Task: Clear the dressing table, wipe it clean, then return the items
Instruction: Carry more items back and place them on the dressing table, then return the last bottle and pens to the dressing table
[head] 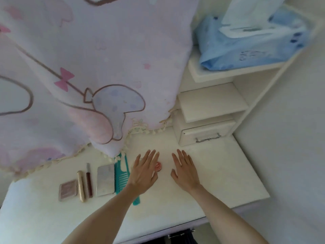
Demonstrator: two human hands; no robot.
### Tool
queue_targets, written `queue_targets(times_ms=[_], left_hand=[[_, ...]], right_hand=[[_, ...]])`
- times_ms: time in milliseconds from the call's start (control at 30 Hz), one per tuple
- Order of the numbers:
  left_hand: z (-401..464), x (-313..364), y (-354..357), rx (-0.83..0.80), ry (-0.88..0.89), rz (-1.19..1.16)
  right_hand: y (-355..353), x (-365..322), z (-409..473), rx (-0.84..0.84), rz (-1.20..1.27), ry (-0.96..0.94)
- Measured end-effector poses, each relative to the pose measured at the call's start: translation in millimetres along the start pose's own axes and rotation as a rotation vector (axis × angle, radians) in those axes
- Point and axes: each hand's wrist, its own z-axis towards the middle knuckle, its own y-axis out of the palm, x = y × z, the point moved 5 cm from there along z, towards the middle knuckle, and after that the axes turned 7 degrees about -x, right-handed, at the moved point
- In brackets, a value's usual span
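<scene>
While both forearms reach forward over the white bench [219,173], the left hand [145,170] and right hand [184,170] lie palm-down with fingers straight and spread, each grip apart and holding nothing. A small round red tin [158,167] sits on the bench between them, just beside the left fingers [153,155], apart from the right hand.

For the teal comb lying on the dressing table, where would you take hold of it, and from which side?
Grip the teal comb by its solid spine, the long plain edge on the side away from the silver case. It lies flat, its near tip hidden under the left forearm and its far end near the blanket fringe. Probably come from above and pinch across the spine at mid-length.
</scene>
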Motion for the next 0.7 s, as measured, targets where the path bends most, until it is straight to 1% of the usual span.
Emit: queue_targets(times_ms=[167,300,400,500,567,700], left_hand=[[28.6,37.0,-17.4,0.067,0.334,0.108],[36.9,93.9,-38.9,0.112,0.598,0.172],[28.1,158.8,-57.9,0.148,0.786,0.212],[1.4,236.9,-85.0,0.230,0.942,0.209],[-27.1,289.9,-99.9,0.251,1.042,0.238],[-104.1,392.1,-121.8,0.375,1.219,0.265]], right_hand=[[-19.7,31.2,-42.6,0.119,-0.018,0.312],[-35.0,53.6,-106.5,0.209,-0.036,0.604],[-52.5,67.8,-173.7,0.289,-0.029,0.828],[-74.7,76.4,-254.2,0.403,-0.038,1.024],[-90.3,76.1,-313.8,0.487,-0.098,1.173],[-116.5,60.7,-443.5,0.549,-0.189,1.425]])
